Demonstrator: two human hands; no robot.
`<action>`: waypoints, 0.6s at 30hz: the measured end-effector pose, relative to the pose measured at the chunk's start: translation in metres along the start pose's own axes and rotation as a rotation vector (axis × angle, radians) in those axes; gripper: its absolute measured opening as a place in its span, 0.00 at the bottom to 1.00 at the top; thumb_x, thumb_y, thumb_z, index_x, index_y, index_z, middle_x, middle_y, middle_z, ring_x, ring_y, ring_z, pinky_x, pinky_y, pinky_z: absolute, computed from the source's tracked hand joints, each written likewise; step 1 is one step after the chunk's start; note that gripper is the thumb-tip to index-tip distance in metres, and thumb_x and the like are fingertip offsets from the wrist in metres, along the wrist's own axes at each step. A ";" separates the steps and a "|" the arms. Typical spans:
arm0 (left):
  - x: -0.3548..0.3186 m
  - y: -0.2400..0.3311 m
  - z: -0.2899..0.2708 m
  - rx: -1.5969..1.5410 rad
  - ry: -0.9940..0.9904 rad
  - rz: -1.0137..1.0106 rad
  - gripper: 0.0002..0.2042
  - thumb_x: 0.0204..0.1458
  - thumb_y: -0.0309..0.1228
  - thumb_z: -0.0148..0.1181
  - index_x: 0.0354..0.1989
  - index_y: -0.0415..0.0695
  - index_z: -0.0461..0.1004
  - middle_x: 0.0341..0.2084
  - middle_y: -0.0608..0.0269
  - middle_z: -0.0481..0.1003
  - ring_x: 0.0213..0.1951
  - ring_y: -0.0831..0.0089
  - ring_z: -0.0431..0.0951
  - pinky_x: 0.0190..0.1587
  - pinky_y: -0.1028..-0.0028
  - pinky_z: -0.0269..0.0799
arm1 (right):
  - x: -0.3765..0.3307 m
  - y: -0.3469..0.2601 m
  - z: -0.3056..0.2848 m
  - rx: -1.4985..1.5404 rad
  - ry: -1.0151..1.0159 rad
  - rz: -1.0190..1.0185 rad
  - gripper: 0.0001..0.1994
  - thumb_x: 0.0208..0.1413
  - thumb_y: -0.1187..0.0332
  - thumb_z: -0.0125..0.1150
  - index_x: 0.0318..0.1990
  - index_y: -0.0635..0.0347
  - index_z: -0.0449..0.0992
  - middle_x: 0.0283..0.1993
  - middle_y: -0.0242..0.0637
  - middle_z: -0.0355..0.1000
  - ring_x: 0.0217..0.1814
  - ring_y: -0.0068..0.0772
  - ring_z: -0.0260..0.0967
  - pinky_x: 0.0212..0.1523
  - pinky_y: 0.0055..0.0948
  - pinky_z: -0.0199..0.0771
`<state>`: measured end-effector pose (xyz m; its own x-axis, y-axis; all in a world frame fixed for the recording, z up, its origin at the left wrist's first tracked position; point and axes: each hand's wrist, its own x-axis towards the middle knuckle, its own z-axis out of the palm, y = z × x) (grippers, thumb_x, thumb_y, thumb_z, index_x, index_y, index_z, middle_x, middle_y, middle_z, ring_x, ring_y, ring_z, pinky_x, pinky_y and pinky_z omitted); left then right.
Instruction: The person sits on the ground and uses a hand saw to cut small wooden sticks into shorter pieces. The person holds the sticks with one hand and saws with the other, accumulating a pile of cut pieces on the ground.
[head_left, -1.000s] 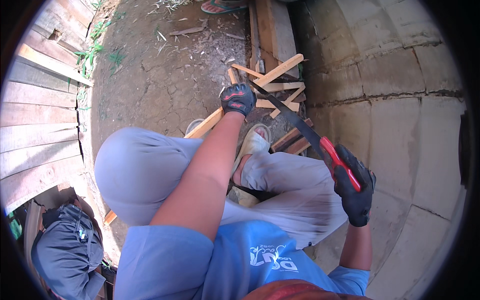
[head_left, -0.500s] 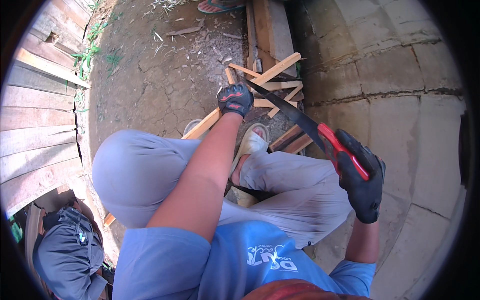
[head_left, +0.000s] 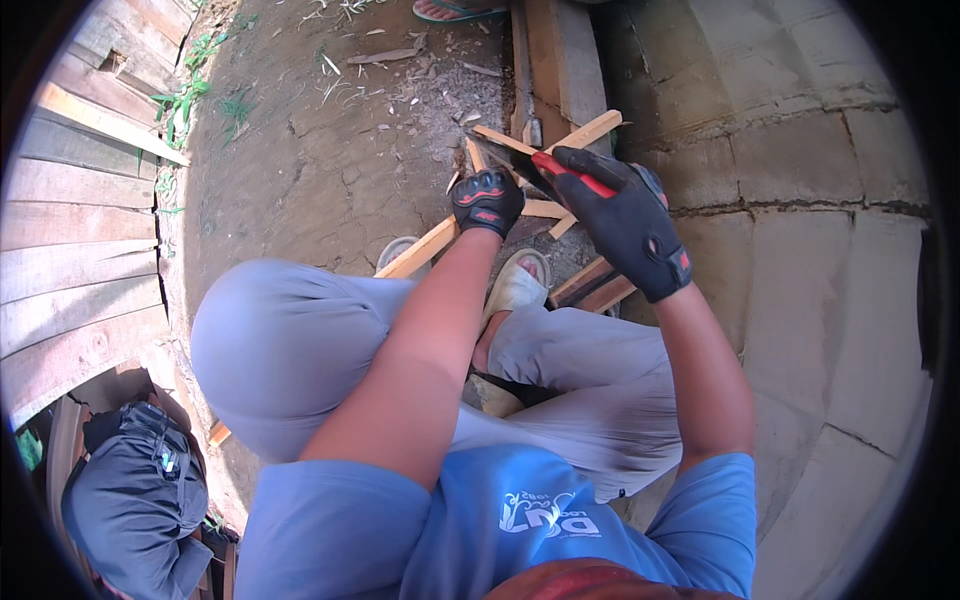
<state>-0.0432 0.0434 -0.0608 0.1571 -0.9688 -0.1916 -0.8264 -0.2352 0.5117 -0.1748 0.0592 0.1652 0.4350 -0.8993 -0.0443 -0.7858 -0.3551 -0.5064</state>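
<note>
Your right hand (head_left: 622, 215), gripping the saw (head_left: 545, 163), advances toward the wooden strip (head_left: 424, 247) your left hand (head_left: 488, 203) clasps, likely a forward stroke.

One saw (head_left: 546, 163) and two gloves (head_left: 488, 203). At least five pale wood strips (head_left: 594, 130); they overlap and are partly hidden, so the exact number cannot be told. Two brown planks (head_left: 608, 293). Two pale slippers (head_left: 519, 290), one flip-flop (head_left: 457, 12), one shirt (head_left: 520, 490), one pair of trousers (head_left: 290, 340), one dark bundle (head_left: 130, 500).
</note>
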 end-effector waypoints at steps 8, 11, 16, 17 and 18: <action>-0.004 -0.005 0.006 0.047 0.131 0.059 0.11 0.56 0.40 0.60 0.36 0.49 0.86 0.34 0.53 0.86 0.38 0.54 0.87 0.41 0.56 0.81 | 0.025 0.040 0.029 -0.131 0.061 -0.226 0.19 0.65 0.55 0.63 0.57 0.54 0.84 0.54 0.47 0.82 0.56 0.47 0.79 0.58 0.39 0.76; 0.001 -0.003 0.003 0.013 0.071 0.019 0.13 0.54 0.42 0.65 0.40 0.48 0.85 0.36 0.51 0.86 0.41 0.51 0.87 0.45 0.53 0.81 | 0.002 0.037 0.033 0.240 0.126 0.128 0.18 0.65 0.59 0.65 0.59 0.53 0.84 0.52 0.46 0.83 0.53 0.45 0.82 0.57 0.40 0.78; -0.004 -0.003 -0.003 0.030 0.112 0.061 0.11 0.55 0.40 0.62 0.38 0.49 0.85 0.36 0.52 0.86 0.40 0.53 0.87 0.44 0.54 0.81 | -0.013 0.031 0.043 0.378 0.133 0.240 0.18 0.65 0.60 0.66 0.59 0.54 0.84 0.53 0.49 0.83 0.56 0.46 0.83 0.57 0.37 0.79; -0.004 -0.002 -0.003 0.043 0.123 0.071 0.10 0.56 0.39 0.60 0.37 0.49 0.85 0.35 0.52 0.86 0.40 0.54 0.87 0.43 0.55 0.81 | -0.015 0.035 0.043 0.360 0.142 0.215 0.18 0.65 0.61 0.66 0.59 0.55 0.84 0.53 0.48 0.83 0.56 0.45 0.83 0.57 0.37 0.79; -0.003 -0.003 0.000 0.040 0.101 0.056 0.11 0.56 0.40 0.61 0.38 0.49 0.85 0.36 0.51 0.86 0.41 0.53 0.87 0.44 0.55 0.81 | -0.017 0.041 0.044 0.342 0.151 0.190 0.18 0.65 0.61 0.66 0.59 0.56 0.84 0.53 0.47 0.84 0.55 0.44 0.83 0.57 0.36 0.79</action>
<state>-0.0414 0.0466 -0.0615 0.1625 -0.9837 -0.0770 -0.8559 -0.1794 0.4851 -0.1947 0.0710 0.1073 0.2073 -0.9770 -0.0505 -0.6432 -0.0972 -0.7595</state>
